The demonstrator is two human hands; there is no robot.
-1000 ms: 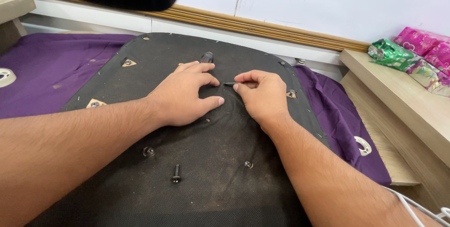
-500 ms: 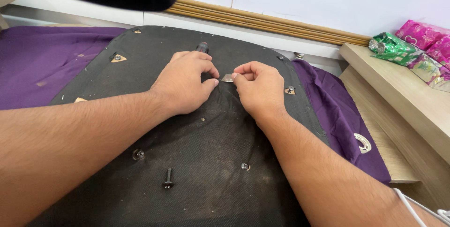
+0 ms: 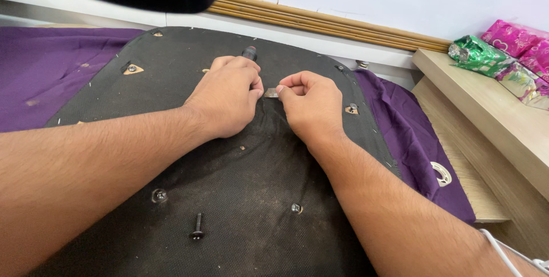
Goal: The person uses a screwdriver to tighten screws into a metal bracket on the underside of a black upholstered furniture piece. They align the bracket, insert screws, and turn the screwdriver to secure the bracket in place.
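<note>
Hands meet in the middle of the frame, on top of a big black pad. The left hand lies curled on the pad, and its fingers are closed around a dark tool. Only the tool's end sticks out above the knuckles. The right hand is just beside it. Its thumb and first finger pinch a small shiny piece. The piece sits right between the two hands, and the left thumb touches it too.

The pad fills most of the frame and lies on a purple cloth. A black bolt lies loose on the pad at the bottom, near the left arm. Small silver screws are set in the pad on both sides of the bolt.

At the upper right, pink and green packets lie on a wooden shelf.
</note>
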